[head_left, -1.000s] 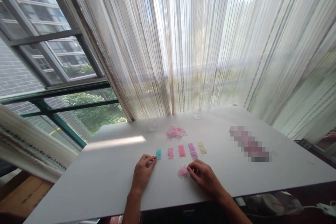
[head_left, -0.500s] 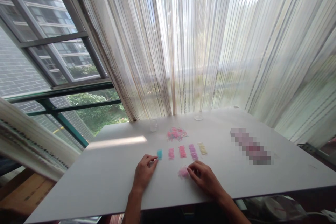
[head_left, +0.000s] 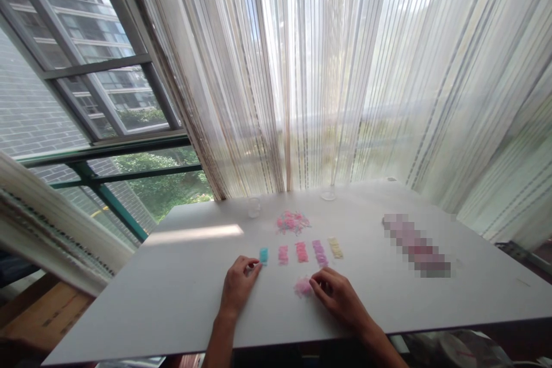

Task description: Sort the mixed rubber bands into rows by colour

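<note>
Slight view shift, right hand (head_left: 337, 294) steady

This looks like a room in a home, probably a flat. Long striped sheer curtains (head_left: 319, 69), a household sort of drapery, hang from eleven round to three o'clock. At ten o'clock a window frame (head_left: 99, 65) gives onto a multi-storey building (head_left: 103, 29) with rows of windows; around nine o'clock show a green railing (head_left: 89, 175), leafy bushes (head_left: 168, 184) and a grey brick wall (head_left: 34, 92). Daylight falls on a plain white tabletop (head_left: 155, 293) at six o'clock, and a brown box (head_left: 47, 316), seemingly cardboard, sits at eight o'clock.
</note>
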A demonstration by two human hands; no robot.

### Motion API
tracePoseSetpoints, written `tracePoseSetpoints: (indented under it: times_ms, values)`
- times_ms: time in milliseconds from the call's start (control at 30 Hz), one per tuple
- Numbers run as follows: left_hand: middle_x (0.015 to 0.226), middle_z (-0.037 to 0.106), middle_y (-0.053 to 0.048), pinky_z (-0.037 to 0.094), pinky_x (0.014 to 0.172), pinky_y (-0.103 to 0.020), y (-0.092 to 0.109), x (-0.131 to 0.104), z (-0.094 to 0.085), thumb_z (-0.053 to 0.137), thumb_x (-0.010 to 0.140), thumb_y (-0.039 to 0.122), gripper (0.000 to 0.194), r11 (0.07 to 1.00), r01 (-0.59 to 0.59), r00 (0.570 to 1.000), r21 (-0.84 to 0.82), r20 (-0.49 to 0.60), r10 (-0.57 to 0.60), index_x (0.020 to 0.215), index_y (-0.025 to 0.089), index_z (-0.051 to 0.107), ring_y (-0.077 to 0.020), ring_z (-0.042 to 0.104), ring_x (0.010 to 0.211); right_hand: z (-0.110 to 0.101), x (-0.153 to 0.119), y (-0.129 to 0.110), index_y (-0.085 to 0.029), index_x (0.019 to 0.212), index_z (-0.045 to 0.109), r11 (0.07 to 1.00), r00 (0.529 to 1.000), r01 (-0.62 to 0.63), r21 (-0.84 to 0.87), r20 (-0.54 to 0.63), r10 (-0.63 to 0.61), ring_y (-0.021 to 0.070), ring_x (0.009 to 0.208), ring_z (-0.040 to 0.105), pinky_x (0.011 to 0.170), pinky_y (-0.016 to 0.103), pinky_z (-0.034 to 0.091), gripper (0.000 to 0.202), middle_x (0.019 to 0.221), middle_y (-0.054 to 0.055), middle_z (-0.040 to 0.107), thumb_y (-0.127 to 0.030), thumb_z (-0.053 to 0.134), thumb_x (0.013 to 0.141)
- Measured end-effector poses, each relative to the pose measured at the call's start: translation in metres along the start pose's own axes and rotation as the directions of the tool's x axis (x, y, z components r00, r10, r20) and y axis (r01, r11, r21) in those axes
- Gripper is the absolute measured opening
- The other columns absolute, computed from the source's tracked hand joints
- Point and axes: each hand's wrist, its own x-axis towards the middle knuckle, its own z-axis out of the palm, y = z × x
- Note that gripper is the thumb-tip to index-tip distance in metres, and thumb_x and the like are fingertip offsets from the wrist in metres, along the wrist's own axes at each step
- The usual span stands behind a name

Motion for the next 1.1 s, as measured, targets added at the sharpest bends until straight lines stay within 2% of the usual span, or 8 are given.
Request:
tracePoseSetpoints:
  times_ms: [367,533,633,700,800,833,1000,1100]
  values:
    - [0.076,0.069,-0.003,0.055,0.064,-0.030,0.003,-0.001,0.000,0.058,0.086,0.060,0.041,1.000,-0.002,0.999,0.026,-0.043,0.003,0.086,0.023,0.075,-0.0177,0.062,0.061,-0.001,0.000,-0.003,-0.021,0.084,0.067,1.000,1.000,-0.010,0.009,-0.004,0.010,0.0175,0.071,0.062,0.067,0.028,0.049,0.023,0.080,0.003,0.065,-0.032,0.053,0.098]
    - [0.080,0.068,-0.003,0.052,0.061,-0.030,0.006,-0.002,-0.004,0.056,0.089,0.060,0.042,0.999,-0.032,0.997,0.031,-0.064,0.033,0.089,0.022,0.074,-0.0161,0.057,0.057,0.000,0.000,-0.002,-0.021,0.094,0.067,0.999,0.996,-0.017,0.041,-0.088,0.020,0.0191,0.078,0.063,0.072,0.030,0.052,0.016,0.088,0.005,0.067,-0.024,0.051,0.096]
    - [0.076,0.066,-0.002,0.051,0.061,-0.029,0.019,-0.005,-0.002,0.050,0.094,0.056,0.042,0.998,-0.058,0.996,0.021,-0.067,0.059,0.087,0.021,0.072,-0.0158,0.055,0.057,-0.001,0.001,-0.001,-0.021,0.096,0.067,0.999,0.991,-0.037,0.030,-0.129,0.041,0.0198,0.078,0.063,0.072,0.031,0.053,0.016,0.088,0.005,0.067,-0.021,0.051,0.094]
    - [0.073,0.066,-0.002,0.051,0.062,-0.028,0.035,-0.011,0.005,0.049,0.097,0.051,0.039,0.996,-0.085,0.996,0.002,-0.028,0.085,0.086,0.022,0.071,-0.0156,0.057,0.059,-0.001,0.001,-0.001,-0.021,0.094,0.067,0.999,0.991,-0.032,0.015,-0.127,0.033,0.0203,0.079,0.064,0.074,0.032,0.053,0.015,0.088,0.005,0.067,-0.019,0.052,0.092]
    - [0.088,0.071,-0.004,0.054,0.065,-0.028,0.063,-0.024,0.021,0.054,0.098,0.040,0.025,0.983,-0.162,0.962,-0.081,0.207,0.176,0.101,0.022,0.071,-0.0150,0.060,0.063,-0.001,0.001,-0.001,-0.021,0.093,0.068,1.000,0.994,-0.017,-0.011,-0.106,0.016,0.0211,0.083,0.065,0.078,0.033,0.054,0.017,0.090,0.006,0.068,-0.016,0.052,0.090]
    - [0.094,0.072,-0.005,0.055,0.069,-0.030,0.071,-0.029,0.026,0.058,0.096,0.037,0.022,0.977,-0.195,0.947,-0.088,0.244,0.211,0.107,0.022,0.070,-0.0159,0.062,0.067,0.000,0.001,-0.001,-0.021,0.094,0.068,1.000,0.995,-0.020,-0.020,-0.099,0.017,0.0212,0.083,0.065,0.078,0.034,0.055,0.017,0.091,0.006,0.068,-0.016,0.052,0.090]
    - [0.108,0.071,-0.010,0.058,0.086,-0.042,0.083,-0.046,0.042,0.053,0.098,0.026,0.025,0.964,-0.261,0.939,-0.052,0.218,0.266,0.118,0.023,0.067,-0.0244,0.068,0.095,0.007,-0.005,0.002,-0.022,0.108,0.067,0.996,0.996,-0.039,-0.078,-0.084,0.033,0.0235,0.093,0.064,0.086,0.038,0.055,0.024,0.099,0.008,0.067,-0.013,0.053,0.091]
    - [0.110,0.070,-0.011,0.061,0.080,-0.039,0.075,-0.048,0.042,0.059,0.096,0.030,0.026,0.961,-0.266,0.935,-0.077,0.223,0.277,0.121,0.025,0.065,-0.0235,0.069,0.091,0.009,-0.007,0.002,-0.023,0.106,0.067,0.994,0.999,-0.030,-0.106,-0.047,0.025,0.0247,0.095,0.063,0.087,0.040,0.055,0.022,0.099,0.008,0.066,-0.013,0.054,0.091]
